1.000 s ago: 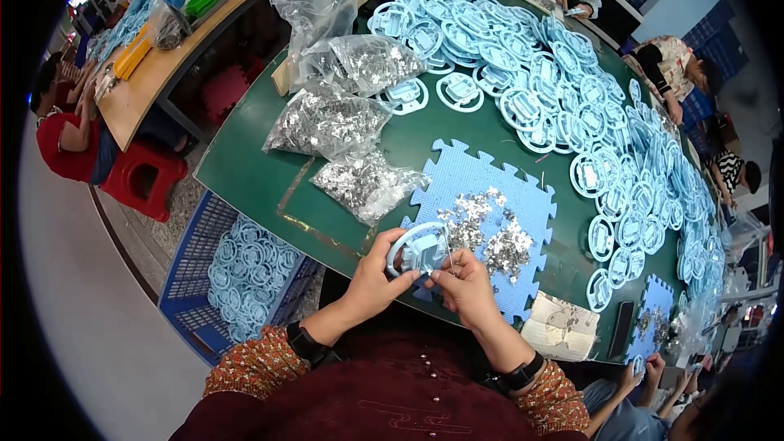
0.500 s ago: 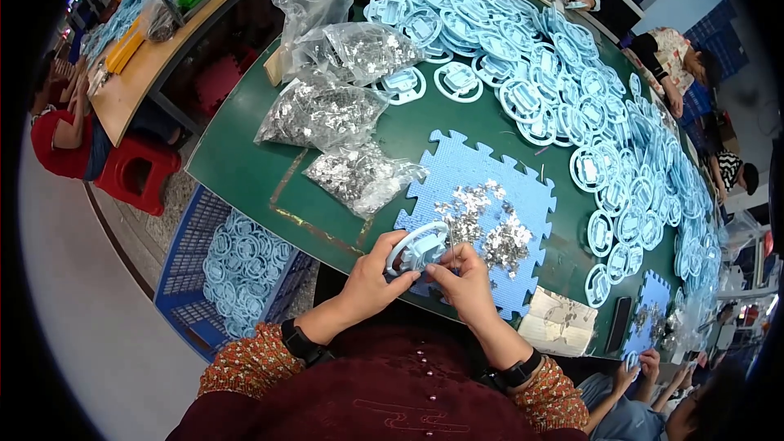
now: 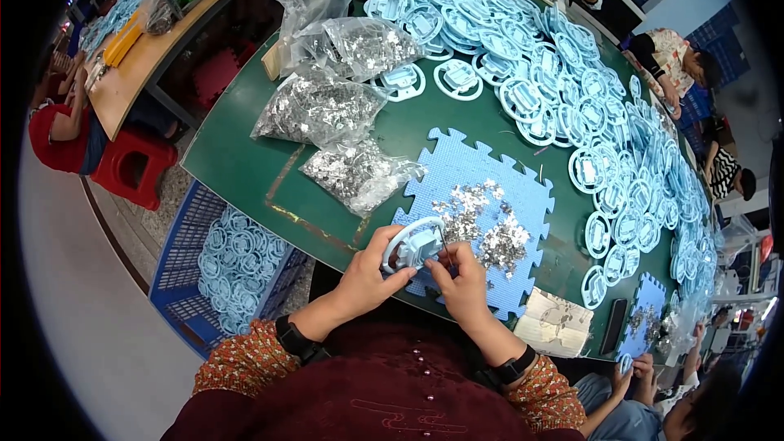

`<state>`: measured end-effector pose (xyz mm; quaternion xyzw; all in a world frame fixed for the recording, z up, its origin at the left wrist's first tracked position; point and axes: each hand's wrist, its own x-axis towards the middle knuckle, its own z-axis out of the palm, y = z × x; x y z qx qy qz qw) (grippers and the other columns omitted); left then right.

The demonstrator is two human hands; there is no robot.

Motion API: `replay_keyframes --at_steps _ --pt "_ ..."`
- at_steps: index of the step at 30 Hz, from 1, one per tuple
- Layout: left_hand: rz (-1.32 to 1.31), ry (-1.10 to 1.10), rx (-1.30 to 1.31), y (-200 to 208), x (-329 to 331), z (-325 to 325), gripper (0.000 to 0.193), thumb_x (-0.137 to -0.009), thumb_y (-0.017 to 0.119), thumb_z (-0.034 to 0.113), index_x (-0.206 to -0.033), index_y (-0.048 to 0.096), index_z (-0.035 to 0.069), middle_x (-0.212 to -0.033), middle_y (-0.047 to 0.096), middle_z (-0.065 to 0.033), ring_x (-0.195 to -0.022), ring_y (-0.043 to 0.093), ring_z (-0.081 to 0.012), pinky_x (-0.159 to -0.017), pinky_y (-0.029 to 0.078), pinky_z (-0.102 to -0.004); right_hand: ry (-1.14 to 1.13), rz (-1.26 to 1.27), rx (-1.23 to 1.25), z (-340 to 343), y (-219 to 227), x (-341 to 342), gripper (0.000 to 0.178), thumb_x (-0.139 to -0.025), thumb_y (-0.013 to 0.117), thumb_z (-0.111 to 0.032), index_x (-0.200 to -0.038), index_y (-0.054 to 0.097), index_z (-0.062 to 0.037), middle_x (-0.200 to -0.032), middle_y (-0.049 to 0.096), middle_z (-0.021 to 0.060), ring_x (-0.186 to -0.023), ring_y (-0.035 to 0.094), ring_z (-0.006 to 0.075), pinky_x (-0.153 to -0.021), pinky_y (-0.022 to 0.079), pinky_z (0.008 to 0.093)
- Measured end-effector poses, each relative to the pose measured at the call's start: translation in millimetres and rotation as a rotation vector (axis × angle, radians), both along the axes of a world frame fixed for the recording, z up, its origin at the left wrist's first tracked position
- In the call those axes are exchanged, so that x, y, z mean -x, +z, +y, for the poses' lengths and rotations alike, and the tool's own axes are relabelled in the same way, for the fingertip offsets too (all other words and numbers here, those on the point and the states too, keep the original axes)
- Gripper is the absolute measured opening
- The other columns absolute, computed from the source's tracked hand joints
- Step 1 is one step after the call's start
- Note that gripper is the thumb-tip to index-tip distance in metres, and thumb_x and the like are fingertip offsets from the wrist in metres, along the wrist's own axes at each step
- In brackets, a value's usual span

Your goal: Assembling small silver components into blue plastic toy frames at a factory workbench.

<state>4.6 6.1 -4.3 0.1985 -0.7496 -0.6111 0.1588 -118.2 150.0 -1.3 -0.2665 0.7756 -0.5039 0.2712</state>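
Observation:
My left hand (image 3: 365, 279) is closed round the left rim of a light-blue plastic steering-wheel-shaped part (image 3: 419, 247), held tilted above the near edge of a blue foam mat (image 3: 455, 155). On the part's right side, my right hand (image 3: 465, 282) is pinched, thumb against the lower right of its raised centre block. A thin dark sliver shows by the right fingertips; its kind is too small to make out. Just beyond the hands, small silvery metal pieces (image 3: 504, 243) lie in loose heaps on the mat.
Clear bags of metal pieces (image 3: 318, 110) lie at the left of the green table (image 3: 237, 143). A large pile of blue wheel parts (image 3: 523, 57) covers the far and right side. Cardboard (image 3: 555, 322) and a phone (image 3: 615, 325) lie right; a blue crate (image 3: 175, 298) stands lower left.
The wheel part has turned so that its centre block shows more fully. My right hand has shifted slightly, its fingers still at the part's right side. A co-worker's hands at lower right have moved.

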Motion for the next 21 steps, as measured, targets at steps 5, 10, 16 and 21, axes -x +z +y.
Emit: replay_keyframes --at_steps 5,10,16,21 --pt "0.008 -0.016 0.006 -4 -1 -2 0.062 -0.082 0.074 0.013 -0.134 0.041 0.005 -0.109 0.062 -0.0146 -0.090 0.066 -0.0248 -0.077 0.052 -0.0346 0.133 0.531 0.020 12 14 8 0.020 -0.089 0.067 -0.008 -0.107 0.060 -0.0021 -0.076 0.057 0.0135 -0.061 0.059 0.0338 -0.056 0.047 0.0382" --pt "-0.049 -0.054 -0.020 -6 0 -1 0.067 -0.079 0.079 0.011 -0.135 0.043 0.004 -0.115 0.057 -0.0094 -0.094 0.059 -0.0154 -0.080 0.051 -0.0300 0.320 0.648 -0.132 43 35 -5 0.030 -0.088 0.063 -0.001 -0.118 0.063 -0.0047 -0.074 0.054 0.0106 -0.054 0.056 0.0283 -0.050 0.046 0.0361" --pt "0.009 -0.042 0.069 -12 0 2 0.067 -0.078 0.079 0.010 -0.134 0.043 0.004 -0.117 0.057 -0.0115 -0.091 0.063 -0.0207 -0.077 0.052 -0.0323 0.380 0.707 -0.219 46 39 -6 0.040 -0.080 0.066 0.001 -0.120 0.065 -0.0076 -0.073 0.053 0.0089 -0.053 0.057 0.0264 -0.047 0.047 0.0376" --pt "0.019 -0.055 0.110 -14 -1 4 0.065 -0.078 0.079 0.011 -0.132 0.045 0.004 -0.117 0.058 -0.0122 -0.090 0.065 -0.0225 -0.075 0.053 -0.0332 0.420 0.775 -0.265 44 42 -5 0.042 -0.078 0.067 -0.001 -0.119 0.065 -0.0079 -0.074 0.052 0.0073 -0.053 0.058 0.0250 -0.047 0.048 0.0369"
